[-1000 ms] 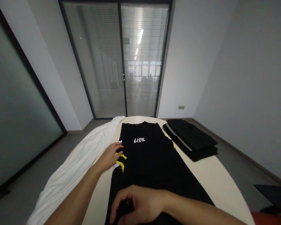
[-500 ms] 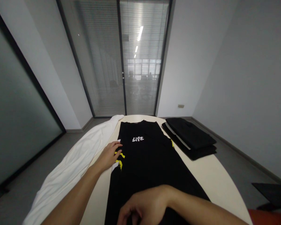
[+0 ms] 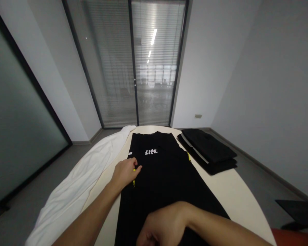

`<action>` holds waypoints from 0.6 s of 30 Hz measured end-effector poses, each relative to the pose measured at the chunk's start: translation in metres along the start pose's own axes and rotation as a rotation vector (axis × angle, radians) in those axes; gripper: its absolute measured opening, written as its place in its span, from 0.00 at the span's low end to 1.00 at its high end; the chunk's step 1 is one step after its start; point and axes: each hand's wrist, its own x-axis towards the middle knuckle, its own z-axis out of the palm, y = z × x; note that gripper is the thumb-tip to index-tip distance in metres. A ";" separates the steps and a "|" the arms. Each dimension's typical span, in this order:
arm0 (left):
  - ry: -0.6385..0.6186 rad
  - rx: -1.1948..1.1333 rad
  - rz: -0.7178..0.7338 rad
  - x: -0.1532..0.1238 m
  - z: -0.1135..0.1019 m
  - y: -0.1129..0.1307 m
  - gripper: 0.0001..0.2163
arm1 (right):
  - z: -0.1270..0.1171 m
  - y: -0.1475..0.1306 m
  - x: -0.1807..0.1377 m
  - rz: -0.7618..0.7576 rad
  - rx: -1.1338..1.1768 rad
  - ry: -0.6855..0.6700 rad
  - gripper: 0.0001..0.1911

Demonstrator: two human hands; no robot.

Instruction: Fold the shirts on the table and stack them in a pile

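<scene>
A black T-shirt [image 3: 164, 177] with white lettering on it lies spread flat, its neckline at the far end. At its left edge my left hand [image 3: 125, 172] rests on the side with the yellow and white print, fingers bent and thumb held apart from them. Most of that print is covered or tucked under. Low in the view my right hand [image 3: 166, 222] is curled over the lower part of the shirt. Its fingertips are cut off by the bottom edge, so what they hold, if anything, is hidden.
The shirt lies on a pale, rounded table [image 3: 236, 191]. A white cloth [image 3: 82, 177] drapes along the left edge. Folded black garments [image 3: 207, 147] are stacked at the right. Beyond stands a glass partition with blinds [image 3: 154, 95]; a dark chair part [image 3: 297, 212] shows lower right.
My left hand has shifted right and its fingers have bent, with the shirt's left printed side moved inward. My right hand has moved slightly right.
</scene>
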 end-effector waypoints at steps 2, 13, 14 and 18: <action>-0.024 0.006 -0.034 0.000 0.004 0.001 0.09 | 0.001 -0.005 -0.006 -0.065 -0.205 0.071 0.13; 0.061 -0.163 -0.118 0.005 0.002 0.007 0.07 | 0.008 -0.016 -0.015 -0.260 -0.623 0.289 0.06; 0.095 -0.189 -0.123 0.005 0.003 0.008 0.07 | 0.008 -0.019 -0.017 -0.254 -0.595 0.276 0.07; 0.085 -0.248 -0.079 0.005 0.009 0.011 0.08 | 0.005 -0.019 -0.020 -0.228 -0.540 0.214 0.05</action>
